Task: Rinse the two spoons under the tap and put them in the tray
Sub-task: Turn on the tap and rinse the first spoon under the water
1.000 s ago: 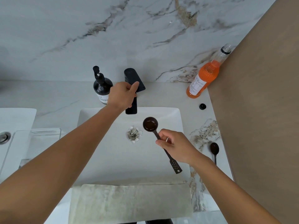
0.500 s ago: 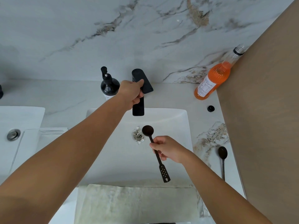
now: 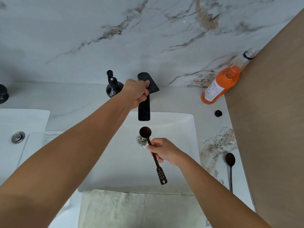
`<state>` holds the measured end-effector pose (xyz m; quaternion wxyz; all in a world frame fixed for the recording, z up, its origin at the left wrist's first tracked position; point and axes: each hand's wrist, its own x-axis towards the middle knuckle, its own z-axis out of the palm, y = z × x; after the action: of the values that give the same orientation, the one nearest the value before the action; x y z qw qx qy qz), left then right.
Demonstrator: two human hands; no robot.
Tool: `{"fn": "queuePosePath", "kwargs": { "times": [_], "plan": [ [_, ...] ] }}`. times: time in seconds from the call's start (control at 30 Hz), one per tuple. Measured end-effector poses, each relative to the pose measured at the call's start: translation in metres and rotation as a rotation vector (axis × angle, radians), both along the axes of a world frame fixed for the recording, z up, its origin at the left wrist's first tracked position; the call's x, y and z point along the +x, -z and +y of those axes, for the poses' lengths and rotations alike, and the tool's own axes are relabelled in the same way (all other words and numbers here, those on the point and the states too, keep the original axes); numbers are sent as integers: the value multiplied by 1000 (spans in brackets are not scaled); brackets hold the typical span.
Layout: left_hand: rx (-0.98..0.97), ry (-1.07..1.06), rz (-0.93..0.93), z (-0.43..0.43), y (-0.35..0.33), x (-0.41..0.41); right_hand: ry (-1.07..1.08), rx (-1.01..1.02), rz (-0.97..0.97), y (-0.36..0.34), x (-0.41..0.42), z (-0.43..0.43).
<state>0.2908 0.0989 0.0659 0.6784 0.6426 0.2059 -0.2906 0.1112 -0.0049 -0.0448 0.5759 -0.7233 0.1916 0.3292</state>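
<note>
My right hand (image 3: 166, 152) grips the handle of a dark spoon with a perforated end (image 3: 145, 132), its bowl held just below the spout of the black tap (image 3: 144, 111), over the drain of the white sink (image 3: 189, 129). Wrapped around the tap's lever at the back is my left hand (image 3: 136, 92). No water stream is visible. A second dark spoon (image 3: 230, 160) lies on the marble counter right of the sink. The clear tray (image 3: 28, 140) stands left of the sink, partly hidden by my left arm.
A black soap dispenser (image 3: 112, 88) stands left of the tap. An orange bottle (image 3: 222, 83) leans at the back right beside a brown wall panel (image 3: 271, 112), with a small black cap (image 3: 218, 113) near it. A pale towel (image 3: 139, 209) hangs over the front edge. Another basin (image 3: 18, 137) lies at left.
My right hand has carried the spoon left and back, bringing its bowl under the tap spout. My left hand has stayed on the tap lever.
</note>
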Motion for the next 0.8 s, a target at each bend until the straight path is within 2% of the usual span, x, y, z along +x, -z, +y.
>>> {"fn": "queuePosePath", "kwargs": {
  "times": [0.4, 0.7, 0.8],
  "plan": [
    [-72, -13, 114, 2, -6, 13, -44, -48, -68, -4, 1, 4],
    [-79, 38, 88, 5, -9, 10, -25, -69, -68, -6, 1, 2],
    [-111, 61, 22, 11, -8, 1, -13, -65, -71, -6, 1, 1]
  ]
}}
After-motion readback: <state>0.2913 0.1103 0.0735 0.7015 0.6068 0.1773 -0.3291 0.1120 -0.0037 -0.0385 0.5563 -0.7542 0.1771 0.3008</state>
